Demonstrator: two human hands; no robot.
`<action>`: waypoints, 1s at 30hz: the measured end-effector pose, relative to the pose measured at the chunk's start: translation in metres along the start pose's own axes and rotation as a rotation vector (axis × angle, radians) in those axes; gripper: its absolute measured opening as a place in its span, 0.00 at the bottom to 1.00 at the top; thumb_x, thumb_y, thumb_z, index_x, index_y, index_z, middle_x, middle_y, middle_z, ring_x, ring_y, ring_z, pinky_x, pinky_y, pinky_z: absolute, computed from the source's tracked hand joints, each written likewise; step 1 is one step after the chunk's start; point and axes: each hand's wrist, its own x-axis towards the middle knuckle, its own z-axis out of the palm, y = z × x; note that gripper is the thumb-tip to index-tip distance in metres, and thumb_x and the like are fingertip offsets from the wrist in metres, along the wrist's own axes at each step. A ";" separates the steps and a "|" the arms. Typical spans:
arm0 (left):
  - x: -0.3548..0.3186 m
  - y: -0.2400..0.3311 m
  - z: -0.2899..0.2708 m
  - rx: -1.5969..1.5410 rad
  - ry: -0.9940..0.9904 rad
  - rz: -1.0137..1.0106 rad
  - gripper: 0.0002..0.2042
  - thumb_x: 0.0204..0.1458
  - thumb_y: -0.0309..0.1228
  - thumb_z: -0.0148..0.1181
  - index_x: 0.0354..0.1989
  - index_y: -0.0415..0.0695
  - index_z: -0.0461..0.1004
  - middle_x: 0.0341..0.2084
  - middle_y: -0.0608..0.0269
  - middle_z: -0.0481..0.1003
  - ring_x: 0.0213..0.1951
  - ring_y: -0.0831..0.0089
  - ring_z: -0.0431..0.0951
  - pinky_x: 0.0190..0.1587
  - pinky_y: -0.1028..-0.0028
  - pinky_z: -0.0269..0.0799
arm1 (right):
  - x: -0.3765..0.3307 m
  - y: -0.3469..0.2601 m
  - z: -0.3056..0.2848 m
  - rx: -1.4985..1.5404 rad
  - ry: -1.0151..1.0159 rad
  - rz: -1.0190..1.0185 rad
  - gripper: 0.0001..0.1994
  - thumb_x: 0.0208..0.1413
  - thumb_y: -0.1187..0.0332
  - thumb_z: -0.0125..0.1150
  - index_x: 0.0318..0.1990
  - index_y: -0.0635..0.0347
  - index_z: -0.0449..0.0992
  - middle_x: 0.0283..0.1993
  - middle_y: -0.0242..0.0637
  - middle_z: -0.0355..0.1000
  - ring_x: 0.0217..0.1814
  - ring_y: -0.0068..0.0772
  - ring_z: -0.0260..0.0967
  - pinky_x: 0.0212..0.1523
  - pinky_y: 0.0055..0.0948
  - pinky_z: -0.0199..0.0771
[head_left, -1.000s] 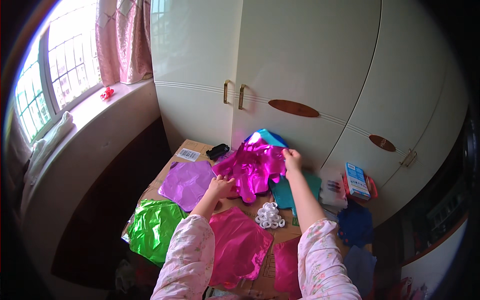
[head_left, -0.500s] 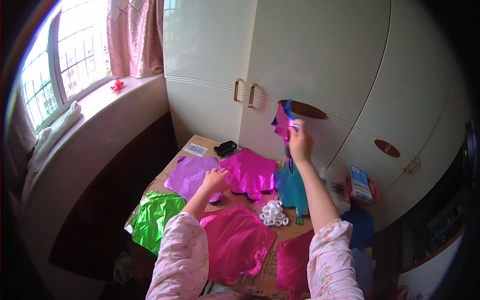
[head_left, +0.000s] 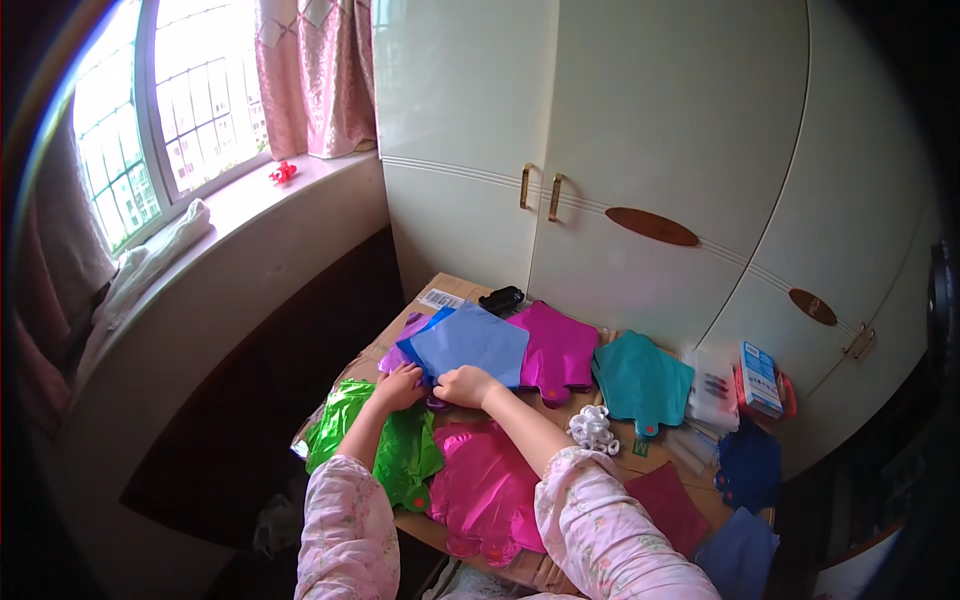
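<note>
At the back left of the cardboard surface, my right hand (head_left: 466, 386) pinches the near edge of a pale blue flat foil piece (head_left: 475, 338). A bright blue foil layer (head_left: 437, 320) shows under its left side, over a purple foil piece (head_left: 412, 325) that is mostly covered. My left hand (head_left: 401, 386) is beside it at the near left corner, its fingers closed at the purple and blue edges; what they grip is hidden. Touching distance to the right is a magenta foil piece (head_left: 560, 345). Green foil (head_left: 375, 430) and pink foil (head_left: 485, 475) are nearer to me.
The cardboard (head_left: 520, 572) also bears a teal foil piece (head_left: 643, 375), white rings (head_left: 593, 430), a black object (head_left: 501, 299), dark red foil (head_left: 668, 500) and dark blue foil (head_left: 750, 465). A blue-and-white box (head_left: 762, 378) stands right. Behind rises a cabinet (head_left: 660, 120).
My right hand has come down and left from its raised place, with the blue foil now spread over the purple piece. My left hand has shifted to that piece's near edge. The view has turned slightly.
</note>
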 end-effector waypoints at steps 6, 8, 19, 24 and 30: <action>-0.008 -0.003 -0.001 0.024 0.008 0.002 0.18 0.48 0.41 0.54 0.42 0.43 0.70 0.54 0.56 0.68 0.63 0.54 0.59 0.59 0.48 0.55 | 0.006 -0.015 -0.015 0.137 -0.236 0.000 0.09 0.50 0.64 0.55 0.24 0.57 0.77 0.31 0.38 0.75 0.34 0.40 0.76 0.35 0.36 0.76; -0.007 -0.004 -0.001 0.011 0.012 0.025 0.18 0.48 0.41 0.55 0.43 0.43 0.70 0.53 0.55 0.69 0.63 0.53 0.59 0.60 0.48 0.55 | 0.003 -0.017 -0.016 0.160 -0.208 0.031 0.10 0.49 0.61 0.57 0.25 0.57 0.78 0.31 0.38 0.74 0.34 0.39 0.75 0.37 0.36 0.76; -0.042 0.018 -0.034 -0.069 0.160 -0.048 0.16 0.50 0.42 0.57 0.40 0.44 0.74 0.44 0.57 0.75 0.56 0.56 0.68 0.56 0.54 0.60 | -0.011 -0.019 0.002 0.516 0.047 0.587 0.09 0.49 0.59 0.60 0.32 0.52 0.81 0.32 0.36 0.76 0.35 0.40 0.75 0.37 0.37 0.75; -0.060 0.033 -0.039 -0.075 0.231 0.125 0.13 0.53 0.38 0.53 0.41 0.45 0.76 0.41 0.57 0.77 0.49 0.59 0.74 0.51 0.59 0.66 | -0.014 -0.017 0.001 0.749 0.082 0.825 0.11 0.46 0.58 0.65 0.34 0.52 0.83 0.31 0.38 0.78 0.32 0.36 0.76 0.37 0.32 0.74; -0.044 0.021 -0.022 -0.103 0.167 -0.002 0.16 0.56 0.40 0.48 0.45 0.45 0.75 0.42 0.54 0.77 0.47 0.58 0.75 0.52 0.58 0.66 | -0.015 -0.011 0.006 1.031 0.127 0.953 0.10 0.45 0.63 0.69 0.34 0.57 0.82 0.29 0.37 0.79 0.29 0.24 0.75 0.34 0.26 0.73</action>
